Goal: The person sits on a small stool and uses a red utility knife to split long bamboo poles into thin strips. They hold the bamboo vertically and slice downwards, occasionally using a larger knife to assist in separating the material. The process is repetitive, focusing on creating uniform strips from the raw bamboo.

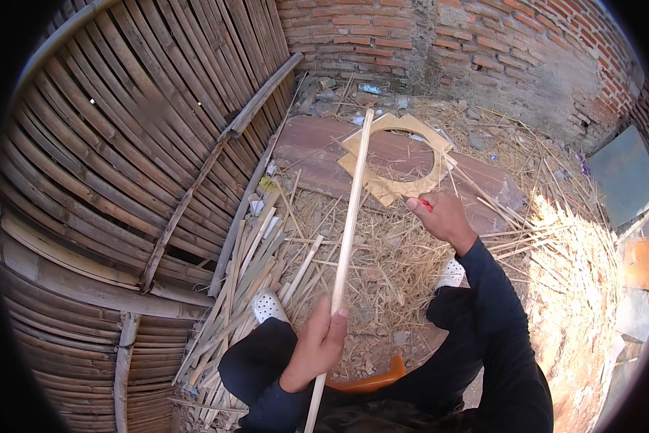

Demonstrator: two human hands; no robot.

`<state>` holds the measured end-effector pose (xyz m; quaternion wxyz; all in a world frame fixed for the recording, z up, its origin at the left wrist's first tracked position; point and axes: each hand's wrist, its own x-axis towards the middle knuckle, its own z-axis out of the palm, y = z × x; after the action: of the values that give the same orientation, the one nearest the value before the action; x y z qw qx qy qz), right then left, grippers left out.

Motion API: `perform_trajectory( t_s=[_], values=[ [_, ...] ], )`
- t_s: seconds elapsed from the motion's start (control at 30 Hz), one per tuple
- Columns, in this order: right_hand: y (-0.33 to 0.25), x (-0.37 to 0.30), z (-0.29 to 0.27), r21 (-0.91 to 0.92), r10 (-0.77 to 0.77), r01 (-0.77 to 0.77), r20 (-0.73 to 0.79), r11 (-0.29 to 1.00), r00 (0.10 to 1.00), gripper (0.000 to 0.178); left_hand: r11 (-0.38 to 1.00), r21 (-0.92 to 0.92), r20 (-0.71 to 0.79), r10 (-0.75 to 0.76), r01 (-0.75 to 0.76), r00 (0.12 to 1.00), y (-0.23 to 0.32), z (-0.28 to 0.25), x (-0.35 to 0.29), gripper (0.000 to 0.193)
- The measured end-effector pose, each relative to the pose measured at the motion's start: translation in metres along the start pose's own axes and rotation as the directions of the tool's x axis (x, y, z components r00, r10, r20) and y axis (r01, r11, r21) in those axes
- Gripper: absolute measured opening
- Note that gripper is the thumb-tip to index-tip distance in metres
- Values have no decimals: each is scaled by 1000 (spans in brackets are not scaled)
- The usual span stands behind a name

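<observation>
My left hand is closed round a long pale bamboo strip, gripping it near its lower end. The strip slants up and away from me, its far end over the reddish-brown board. My right hand, closed too, grips a small red-handled tool. A short dark tip shows at its left end, and it looks like a knife. The tool is to the right of the strip and apart from it. Just beyond my right hand lies a flat tan ring-shaped piece with a large round hole and angular outer edges.
The reddish-brown board lies on ground strewn with shavings. Split bamboo pieces are piled by my left shoe. A bamboo slat wall rises at left, a brick wall behind. An orange seat edge shows beneath me.
</observation>
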<state>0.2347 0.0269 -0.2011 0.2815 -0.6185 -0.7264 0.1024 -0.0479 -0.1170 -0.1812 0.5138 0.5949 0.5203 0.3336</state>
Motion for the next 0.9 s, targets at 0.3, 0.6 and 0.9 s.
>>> perform_trajectory(
  t_s=[0.3,0.6,0.9],
  values=[
    [-62,-26,18,65,-395,398,-55,915,917,58,990,1,8,143,-143,990,23,14,41,11],
    [-56,-27,36,50,-430,435,-91,899,898,63,974,134,-15,186,-182,982,15,18,34,12],
    [-53,-14,42,37,-276,276,13,961,961,63,980,136,18,144,-145,989,15,14,32,14]
  ],
)
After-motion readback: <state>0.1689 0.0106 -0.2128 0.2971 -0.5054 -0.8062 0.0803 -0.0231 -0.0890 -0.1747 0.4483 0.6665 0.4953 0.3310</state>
